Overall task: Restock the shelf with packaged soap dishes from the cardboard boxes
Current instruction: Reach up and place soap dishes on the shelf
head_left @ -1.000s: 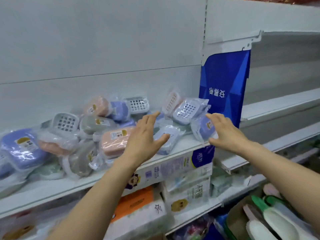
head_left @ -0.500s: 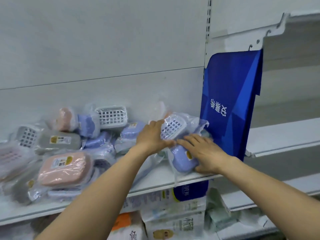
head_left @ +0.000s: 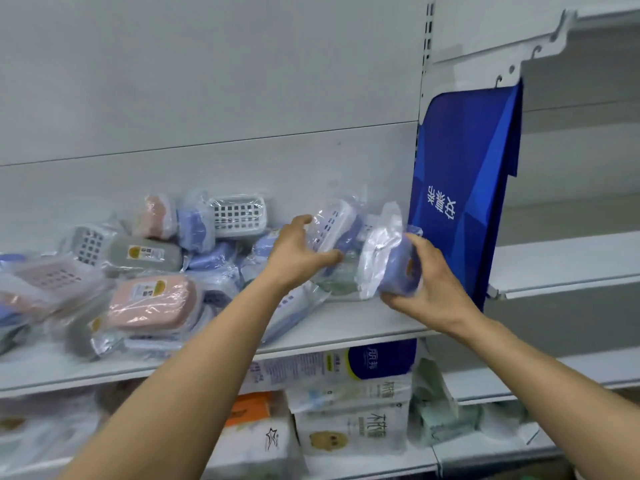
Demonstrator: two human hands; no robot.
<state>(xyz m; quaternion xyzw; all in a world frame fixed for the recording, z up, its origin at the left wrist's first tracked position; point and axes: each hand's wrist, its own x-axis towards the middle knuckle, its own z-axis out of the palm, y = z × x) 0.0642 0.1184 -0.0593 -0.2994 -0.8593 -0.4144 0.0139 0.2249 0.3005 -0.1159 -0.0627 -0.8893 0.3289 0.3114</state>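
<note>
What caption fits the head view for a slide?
Both hands, left and right, each hold a bagged soap dish on the shelf.

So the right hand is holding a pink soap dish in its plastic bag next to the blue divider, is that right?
Not quite. The head view shows the right hand gripping a blue packaged soap dish, not a pink one. It is indeed bagged in plastic and beside the blue divider.
</note>
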